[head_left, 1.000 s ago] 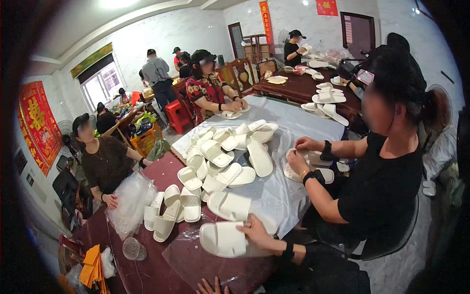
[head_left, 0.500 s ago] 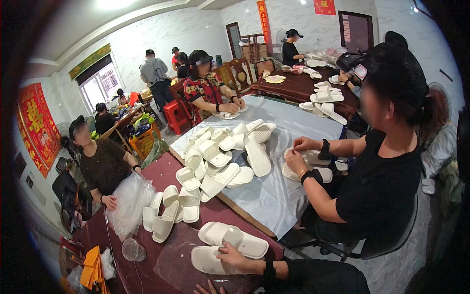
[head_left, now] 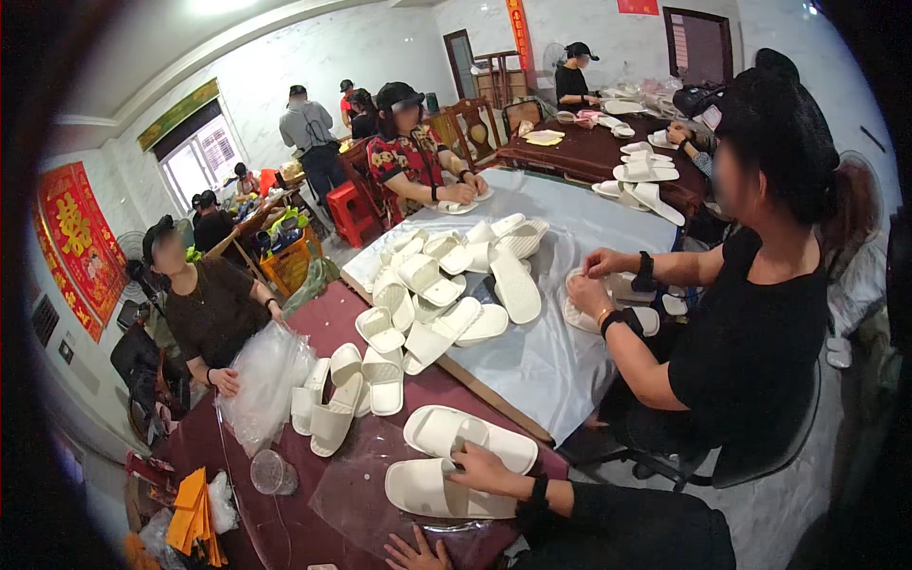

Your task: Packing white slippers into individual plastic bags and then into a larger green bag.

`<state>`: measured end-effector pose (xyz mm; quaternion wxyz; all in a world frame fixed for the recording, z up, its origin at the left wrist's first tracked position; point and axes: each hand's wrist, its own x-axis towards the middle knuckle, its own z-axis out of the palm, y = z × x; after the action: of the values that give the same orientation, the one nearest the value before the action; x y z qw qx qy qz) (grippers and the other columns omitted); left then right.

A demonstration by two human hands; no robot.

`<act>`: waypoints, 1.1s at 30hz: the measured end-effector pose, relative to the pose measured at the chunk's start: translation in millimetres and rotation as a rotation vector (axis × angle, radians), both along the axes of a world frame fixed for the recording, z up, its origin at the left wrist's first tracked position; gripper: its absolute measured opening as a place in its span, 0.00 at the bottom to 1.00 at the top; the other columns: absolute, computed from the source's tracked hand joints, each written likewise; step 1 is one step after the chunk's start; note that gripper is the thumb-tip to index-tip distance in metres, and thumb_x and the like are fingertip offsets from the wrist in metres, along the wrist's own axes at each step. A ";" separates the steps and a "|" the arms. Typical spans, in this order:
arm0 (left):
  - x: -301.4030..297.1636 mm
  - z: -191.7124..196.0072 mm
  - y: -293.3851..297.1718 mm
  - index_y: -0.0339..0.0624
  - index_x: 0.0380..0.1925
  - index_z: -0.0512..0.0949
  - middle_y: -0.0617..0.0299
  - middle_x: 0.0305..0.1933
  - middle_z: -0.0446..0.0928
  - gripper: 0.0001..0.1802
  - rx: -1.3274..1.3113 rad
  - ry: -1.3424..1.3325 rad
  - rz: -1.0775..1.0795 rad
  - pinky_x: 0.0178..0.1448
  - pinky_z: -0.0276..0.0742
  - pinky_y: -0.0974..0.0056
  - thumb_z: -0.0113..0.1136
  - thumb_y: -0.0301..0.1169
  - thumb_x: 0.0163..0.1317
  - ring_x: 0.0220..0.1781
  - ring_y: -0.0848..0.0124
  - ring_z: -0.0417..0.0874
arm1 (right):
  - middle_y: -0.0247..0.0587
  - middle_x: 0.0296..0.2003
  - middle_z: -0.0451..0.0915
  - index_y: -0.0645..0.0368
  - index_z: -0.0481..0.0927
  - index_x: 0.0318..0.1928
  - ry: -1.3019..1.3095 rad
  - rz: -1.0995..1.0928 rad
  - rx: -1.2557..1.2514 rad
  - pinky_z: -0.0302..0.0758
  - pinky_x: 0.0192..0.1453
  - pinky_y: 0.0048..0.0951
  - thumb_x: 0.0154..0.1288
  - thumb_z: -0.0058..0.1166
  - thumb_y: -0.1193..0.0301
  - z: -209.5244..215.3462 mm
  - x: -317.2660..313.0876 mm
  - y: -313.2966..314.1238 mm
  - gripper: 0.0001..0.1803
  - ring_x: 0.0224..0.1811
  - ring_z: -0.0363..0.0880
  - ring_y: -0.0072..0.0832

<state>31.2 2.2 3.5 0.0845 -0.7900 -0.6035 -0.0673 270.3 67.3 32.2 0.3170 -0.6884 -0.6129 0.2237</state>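
Note:
Two off-white slippers lie side by side in front of me on the dark red table, a far slipper (head_left: pixel 503 446) and a near slipper (head_left: pixel 413 489), both toes turned the same way. My right hand (head_left: pixel 483 469) rests on the near slipper, its fingers curled over the edge of the strap beside the far one. A flat clear plastic bag (head_left: pixel 356 499) is spread on the table to the left of the slippers. At the lower edge, my left hand (head_left: pixel 418 551) lies with fingers spread near that bag, holding nothing.
Beyond is a heap of off-white slippers (head_left: pixel 432 332) on pale sheeting (head_left: pixel 570 370). A clear round tub (head_left: pixel 274 473) and orange packets (head_left: pixel 193 513) sit to the left. A person at the left handles clear plastic bags (head_left: pixel 271 380); a person at the right works on a slipper (head_left: pixel 581 318).
The whole view has shifted, so the table sits slightly farther right. More of my left hand shows, its fingers spread. My right hand stays on the near slipper.

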 end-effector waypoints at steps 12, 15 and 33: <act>9.0 1.5 -21.4 0.56 0.54 0.70 0.45 0.60 0.61 0.25 -0.030 -0.259 -0.373 0.59 0.58 0.44 0.58 0.43 0.54 0.60 0.45 0.62 | 0.51 0.42 0.72 0.63 0.78 0.31 0.039 -0.040 -0.108 0.71 0.44 0.42 0.56 0.50 0.56 -7.7 2.0 20.1 0.20 0.38 0.75 0.46; 8.8 3.2 -20.3 0.56 0.56 0.69 0.43 0.62 0.59 0.27 -0.060 -0.255 -0.360 0.62 0.55 0.41 0.58 0.43 0.55 0.62 0.42 0.58 | 0.52 0.43 0.72 0.63 0.78 0.34 0.117 -0.052 -0.040 0.70 0.45 0.40 0.56 0.51 0.60 -18.7 6.8 15.2 0.17 0.40 0.74 0.48; -298.5 47.8 27.5 0.40 0.51 0.71 0.45 0.55 0.68 0.24 -0.067 -0.270 -0.275 0.54 0.67 0.50 0.54 0.39 0.56 0.54 0.52 0.71 | 0.43 0.59 0.65 0.58 0.74 0.52 0.634 0.777 0.073 0.55 0.64 0.31 0.61 0.48 0.75 18.1 20.6 -63.9 0.17 0.64 0.58 0.36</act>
<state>-267.2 29.7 51.3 -0.0335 -0.8511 -0.4977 -0.1636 290.9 3.4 50.2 0.4046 -0.2959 -0.7049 0.5018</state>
